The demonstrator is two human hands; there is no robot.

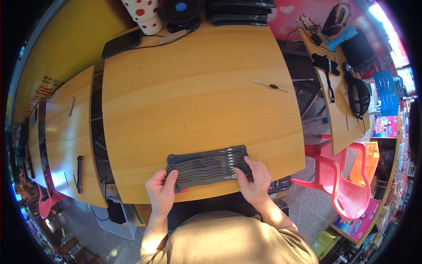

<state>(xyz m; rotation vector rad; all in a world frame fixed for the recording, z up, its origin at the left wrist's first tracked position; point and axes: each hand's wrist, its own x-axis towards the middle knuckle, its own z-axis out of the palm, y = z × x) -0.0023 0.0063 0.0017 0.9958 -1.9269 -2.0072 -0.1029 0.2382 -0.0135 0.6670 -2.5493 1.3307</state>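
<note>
A row of dark grey, flat strap-like pieces overlaps in a neat fanned stack near the front edge of the wooden table. Small whitish marks line up on the pieces toward their right end. My left hand pinches the stack's left end between thumb and fingers. At the other end, my right hand is closed round the stack, thumb on the near side and fingers on the far side. A bit of red shows under the near left corner. What the pieces are made for cannot be made out.
A thin screwdriver-like rod lies at the table's right. Along the back are a dark phone-like slab, a red-dotted white cup, a black fan-like device and stacked black pieces. A pink chair stands right.
</note>
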